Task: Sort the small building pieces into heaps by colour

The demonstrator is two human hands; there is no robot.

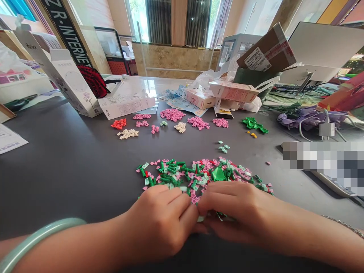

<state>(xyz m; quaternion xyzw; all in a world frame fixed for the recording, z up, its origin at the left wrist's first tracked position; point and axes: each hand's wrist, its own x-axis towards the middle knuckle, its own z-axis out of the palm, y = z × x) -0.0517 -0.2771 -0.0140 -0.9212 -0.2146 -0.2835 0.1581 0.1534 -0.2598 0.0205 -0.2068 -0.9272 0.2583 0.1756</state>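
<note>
My left hand [166, 218] is closed with curled fingers at the near side of a mixed pile of small building bricks [173, 170]. My right hand [241, 206] meets it there, its fingers bent and pressed together. A bit of something pale shows between the fingertips of both hands, but the fingers hide what they grip. The pile holds pink, dark green, pale green and red pieces, with a bright green leaf-shaped piece [218, 174] on top. A few pale green pieces [224, 148] lie just beyond it.
Sorted heaps lie farther back: pink bricks [172, 114], red bricks [118, 123], cream bricks [127, 134] and green leaf pieces [253, 124]. Behind them stand a white box [74, 83], pink boxes [233, 91] and a cardboard box [267, 51]. A charger [327, 129] with cables lies at right.
</note>
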